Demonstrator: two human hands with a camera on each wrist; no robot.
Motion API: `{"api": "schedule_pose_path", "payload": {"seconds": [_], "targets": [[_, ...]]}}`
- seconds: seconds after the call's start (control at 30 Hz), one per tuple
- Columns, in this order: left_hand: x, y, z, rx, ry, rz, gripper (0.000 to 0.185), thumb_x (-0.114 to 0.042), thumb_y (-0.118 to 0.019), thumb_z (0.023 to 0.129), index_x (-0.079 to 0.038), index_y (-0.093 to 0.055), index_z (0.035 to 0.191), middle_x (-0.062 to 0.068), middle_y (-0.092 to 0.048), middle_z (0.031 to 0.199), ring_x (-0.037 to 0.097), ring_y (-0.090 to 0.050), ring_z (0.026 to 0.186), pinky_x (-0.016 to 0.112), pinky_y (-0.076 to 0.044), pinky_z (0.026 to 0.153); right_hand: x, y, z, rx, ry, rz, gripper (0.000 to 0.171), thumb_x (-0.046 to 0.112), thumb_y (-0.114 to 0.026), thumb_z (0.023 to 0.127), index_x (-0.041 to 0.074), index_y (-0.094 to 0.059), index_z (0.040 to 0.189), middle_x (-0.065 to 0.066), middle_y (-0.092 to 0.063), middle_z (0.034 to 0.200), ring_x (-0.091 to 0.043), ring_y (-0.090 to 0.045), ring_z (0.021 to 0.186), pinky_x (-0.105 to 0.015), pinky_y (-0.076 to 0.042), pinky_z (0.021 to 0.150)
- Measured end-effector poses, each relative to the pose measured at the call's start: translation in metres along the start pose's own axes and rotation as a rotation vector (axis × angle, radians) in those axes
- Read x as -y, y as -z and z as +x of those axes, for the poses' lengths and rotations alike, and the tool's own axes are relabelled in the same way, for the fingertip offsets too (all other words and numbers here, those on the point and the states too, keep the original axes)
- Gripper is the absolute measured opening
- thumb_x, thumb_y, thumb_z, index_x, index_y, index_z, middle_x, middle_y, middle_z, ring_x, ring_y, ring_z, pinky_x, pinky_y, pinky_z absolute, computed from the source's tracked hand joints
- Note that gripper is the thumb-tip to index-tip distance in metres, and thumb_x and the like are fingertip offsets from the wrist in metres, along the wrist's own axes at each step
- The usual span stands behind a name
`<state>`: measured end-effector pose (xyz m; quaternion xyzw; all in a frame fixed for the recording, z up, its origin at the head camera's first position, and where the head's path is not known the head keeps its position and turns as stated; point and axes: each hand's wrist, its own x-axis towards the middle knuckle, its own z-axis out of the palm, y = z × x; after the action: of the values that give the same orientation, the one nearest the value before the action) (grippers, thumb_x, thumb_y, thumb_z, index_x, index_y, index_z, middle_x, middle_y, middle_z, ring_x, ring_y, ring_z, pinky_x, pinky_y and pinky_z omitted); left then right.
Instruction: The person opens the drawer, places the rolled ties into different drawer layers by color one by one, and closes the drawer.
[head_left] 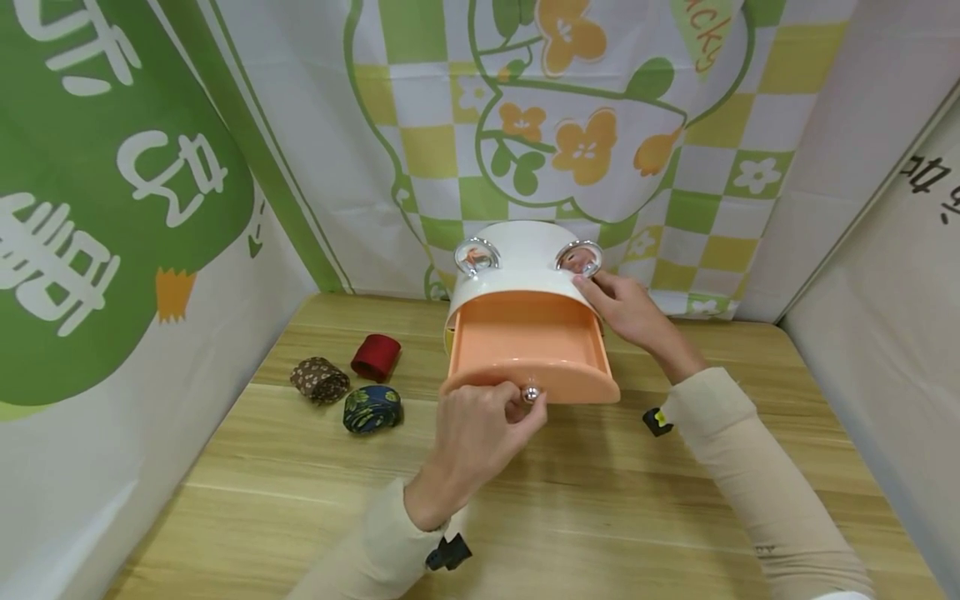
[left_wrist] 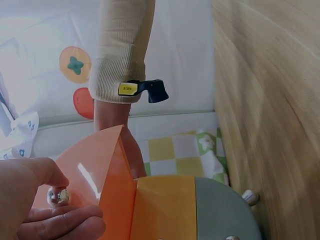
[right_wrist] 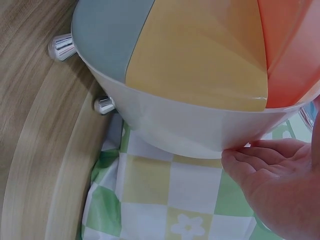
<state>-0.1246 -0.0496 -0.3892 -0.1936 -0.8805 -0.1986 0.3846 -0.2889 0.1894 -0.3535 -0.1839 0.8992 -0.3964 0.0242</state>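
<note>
Orange, the drawer point(head_left: 581, 384) is held out from the white cabinet point(head_left: 517, 262) toward the person, its broad front set crosswise; its silver knob point(head_left: 531, 394) is pinched between the left hand's point(head_left: 476, 429) fingers and thumb. The cabinet's right side is touched by the right hand point(head_left: 630, 312), fingers extended. Below, a yellow drawer point(right_wrist: 200, 55) and a grey drawer point(right_wrist: 110, 35) are seated flush; their contents are hidden.
</note>
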Motion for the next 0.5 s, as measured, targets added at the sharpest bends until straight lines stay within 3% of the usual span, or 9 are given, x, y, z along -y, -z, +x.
{"api": "schedule_pose_path", "payload": {"seconds": [0.37, 0.5], "targets": [[0.001, -0.003, -0.01, 0.014, 0.023, -0.037, 0.039, -0.032, -0.084, 0.083, -0.023, -0.055, 0.058, -0.014, -0.05, 0.051, -0.001, -0.038, 0.045, 0.017, -0.025, 0.045, 0.001, 0.0, -0.001, 0.003, -0.002, 0.012, 0.077, 0.06, -0.042, 0.108, 0.004, -0.041, 0.161, -0.026, -0.054, 0.154, -0.042, -0.055, 0.14, -0.059, -0.044, 0.115], [0.002, 0.0, -0.014, 0.049, 0.04, -0.068, 0.034, -0.035, -0.084, 0.083, -0.022, -0.06, 0.063, -0.013, -0.054, 0.054, -0.001, -0.035, 0.048, 0.015, -0.023, 0.046, 0.0, -0.001, -0.001, 0.003, -0.001, 0.025, 0.079, 0.062, -0.041, 0.108, 0.004, -0.04, 0.161, -0.027, -0.053, 0.155, -0.043, -0.054, 0.141, -0.06, -0.043, 0.116]]}}
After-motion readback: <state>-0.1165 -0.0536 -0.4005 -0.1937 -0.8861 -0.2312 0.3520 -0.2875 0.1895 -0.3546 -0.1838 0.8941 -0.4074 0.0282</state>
